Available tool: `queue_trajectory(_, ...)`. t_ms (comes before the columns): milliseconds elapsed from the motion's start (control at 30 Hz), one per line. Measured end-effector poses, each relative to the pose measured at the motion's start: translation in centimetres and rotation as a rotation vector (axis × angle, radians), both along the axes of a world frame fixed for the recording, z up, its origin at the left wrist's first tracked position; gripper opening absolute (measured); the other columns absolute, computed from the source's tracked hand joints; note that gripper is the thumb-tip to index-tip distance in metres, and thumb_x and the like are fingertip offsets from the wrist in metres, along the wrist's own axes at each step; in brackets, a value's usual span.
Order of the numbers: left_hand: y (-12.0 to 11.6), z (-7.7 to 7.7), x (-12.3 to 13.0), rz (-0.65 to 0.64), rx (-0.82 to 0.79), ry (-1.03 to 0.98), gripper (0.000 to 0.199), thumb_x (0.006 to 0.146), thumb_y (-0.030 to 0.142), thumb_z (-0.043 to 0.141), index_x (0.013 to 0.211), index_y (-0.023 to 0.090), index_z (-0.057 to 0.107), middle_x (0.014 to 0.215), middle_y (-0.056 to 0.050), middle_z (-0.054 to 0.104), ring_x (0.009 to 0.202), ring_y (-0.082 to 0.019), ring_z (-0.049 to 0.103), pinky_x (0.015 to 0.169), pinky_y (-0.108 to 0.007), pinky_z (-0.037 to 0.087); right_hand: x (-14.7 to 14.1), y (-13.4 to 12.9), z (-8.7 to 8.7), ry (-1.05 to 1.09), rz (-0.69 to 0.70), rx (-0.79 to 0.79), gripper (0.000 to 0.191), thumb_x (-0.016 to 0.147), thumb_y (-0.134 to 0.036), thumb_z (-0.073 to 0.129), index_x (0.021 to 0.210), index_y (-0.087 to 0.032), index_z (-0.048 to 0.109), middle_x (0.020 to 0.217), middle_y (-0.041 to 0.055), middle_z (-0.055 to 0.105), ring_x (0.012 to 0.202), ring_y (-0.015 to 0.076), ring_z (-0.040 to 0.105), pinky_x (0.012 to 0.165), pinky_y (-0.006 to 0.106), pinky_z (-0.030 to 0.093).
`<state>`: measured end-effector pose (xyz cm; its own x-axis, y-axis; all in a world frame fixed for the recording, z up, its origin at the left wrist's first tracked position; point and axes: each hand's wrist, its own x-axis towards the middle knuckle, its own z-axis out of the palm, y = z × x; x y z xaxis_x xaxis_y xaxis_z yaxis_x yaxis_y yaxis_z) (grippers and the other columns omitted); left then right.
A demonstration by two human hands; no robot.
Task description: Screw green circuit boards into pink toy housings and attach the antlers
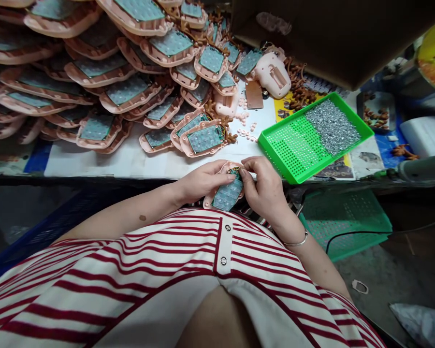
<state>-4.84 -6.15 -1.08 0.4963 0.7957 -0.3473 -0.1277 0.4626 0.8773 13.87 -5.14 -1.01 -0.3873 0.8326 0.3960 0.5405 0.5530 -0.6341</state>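
A pink plastic shell fitted with a bluish-green board (227,194) is held low in front of my striped top, at the table's near edge. My left hand (206,181) grips its left side, the thumb lying across the board's upper part. At the upper right end of the shell, by some yellow wires, the fingers of my right hand (263,186) are pinched together. Whatever sits between those fingertips is hidden. Just beyond my hands, two similar shells with boards (205,139) overlap on the white table surface (155,166).
Stacked shells with boards (90,72) crowd the left and back. A green perforated tray (293,145) holding many small metal screws (333,126) stands at right. Behind it are brown antler-like pieces (300,92), a pink shell (273,75) and a cardboard box (311,38). A green crate (348,222) sits below.
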Motion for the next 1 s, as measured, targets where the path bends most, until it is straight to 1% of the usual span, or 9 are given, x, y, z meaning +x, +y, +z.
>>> queue_trajectory(100, 0.1, 0.2, 0.1, 0.043, 0.014, 0.030, 0.029, 0.085, 0.034, 0.069, 0.106, 0.015, 0.063, 0.066, 0.003, 0.063, 0.034, -0.005, 0.044, 0.033, -0.018, 0.030, -0.1, 0.0, 0.0, 0.004, 0.037, 0.058, 0.016, 0.098, -0.024, 0.048, 0.107, -0.020, 0.060, 0.107, 0.0111, 0.066, 0.102, 0.0213, 0.063, 0.088, 0.039, 0.053)
queue_trajectory(167, 0.2, 0.3, 0.2, 0.104, 0.013, 0.017, 0.025, 0.081, 0.029, 0.072, 0.100, 0.015, 0.063, 0.067, 0.004, 0.062, 0.042, -0.006, 0.050, 0.040, -0.017, 0.038, -0.1, 0.0, 0.1, -0.014, 0.078, 0.085, 0.020, 0.098, -0.024, 0.049, 0.113, -0.020, 0.062, 0.110, 0.0119, 0.066, 0.104, 0.0210, 0.064, 0.088, 0.038, 0.054)
queue_trajectory(267, 0.2, 0.5, 0.5, 0.168, -0.043, -0.065, 0.031, 0.073, 0.022, 0.076, 0.100, 0.014, 0.064, 0.077, 0.001, 0.066, 0.061, -0.011, 0.062, 0.055, -0.020, 0.049, 0.0, 0.1, 0.2, -0.064, 0.086, 0.119, 0.018, 0.098, -0.024, 0.050, 0.108, -0.018, 0.064, 0.107, 0.0127, 0.067, 0.101, 0.0216, 0.065, 0.085, 0.038, 0.056)
queue_trajectory(333, 0.2, 0.5, 0.8, 0.177, -0.086, -0.104, 0.033, 0.070, 0.021, 0.076, 0.100, 0.013, 0.065, 0.079, 0.000, 0.067, 0.066, -0.013, 0.064, 0.061, -0.024, 0.053, 0.1, 0.0, 0.3, -0.094, 0.078, 0.133, 0.017, 0.098, -0.025, 0.050, 0.103, -0.018, 0.064, 0.106, 0.0130, 0.067, 0.099, 0.0221, 0.065, 0.083, 0.038, 0.056)
queue_trajectory(533, 0.0, 0.3, 1.1, 0.211, -0.052, -0.088, 0.030, 0.071, 0.024, 0.075, 0.097, 0.013, 0.067, 0.084, -0.002, 0.069, 0.071, -0.014, 0.063, 0.068, -0.026, 0.052, 0.6, -0.2, 0.4, -0.218, 0.052, 0.165, 0.027, 0.100, -0.029, 0.044, 0.107, -0.016, 0.066, 0.107, 0.0150, 0.068, 0.096, 0.0241, 0.065, 0.082, 0.040, 0.057)
queue_trajectory(633, 0.4, 0.3, 1.1, 0.245, -0.002, -0.083, 0.025, 0.073, 0.023, 0.073, 0.096, 0.013, 0.069, 0.082, -0.002, 0.069, 0.070, -0.013, 0.062, 0.064, -0.023, 0.049, 0.7, -0.2, 0.6, -0.274, 0.076, 0.118, 0.041, 0.098, -0.043, 0.048, 0.123, -0.014, 0.063, 0.114, 0.0176, 0.067, 0.101, 0.0281, 0.065, 0.086, 0.044, 0.057)
queue_trajectory(733, 1.0, 0.3, 1.3, 0.295, 0.005, -0.062, 0.018, 0.073, 0.022, 0.072, 0.089, 0.013, 0.069, 0.076, -0.001, 0.067, 0.064, -0.011, 0.058, 0.059, -0.021, 0.045, 0.3, -0.2, 1.0, -0.388, 0.101, 0.020, 0.083, 0.082, -0.068, 0.063, 0.140, -0.010, 0.050, 0.133, 0.0249, 0.059, 0.120, 0.0380, 0.059, 0.096, 0.055, 0.054)
queue_trajectory(800, 1.3, 0.3, 1.5, 0.358, -0.023, -0.052, 0.017, 0.072, 0.022, 0.072, 0.087, 0.014, 0.068, 0.071, 0.000, 0.064, 0.060, -0.011, 0.055, 0.055, -0.021, 0.042, -0.3, -0.3, 1.1, -0.446, 0.089, -0.037, 0.099, 0.075, -0.072, 0.067, 0.146, -0.007, 0.043, 0.142, 0.0281, 0.052, 0.130, 0.0414, 0.053, 0.103, 0.059, 0.050)
queue_trajectory(1000, 1.6, 0.4, 2.0, 0.407, -0.051, -0.145, 0.017, 0.073, 0.022, 0.070, 0.087, 0.013, 0.069, 0.073, 0.000, 0.065, 0.064, -0.012, 0.057, 0.063, -0.023, 0.048, -1.4, -0.8, 0.4, -0.400, -0.002, -0.077, 0.096, 0.078, -0.066, 0.068, 0.149, -0.007, 0.039, 0.152, 0.0276, 0.043, 0.139, 0.0411, 0.046, 0.112, 0.060, 0.045)
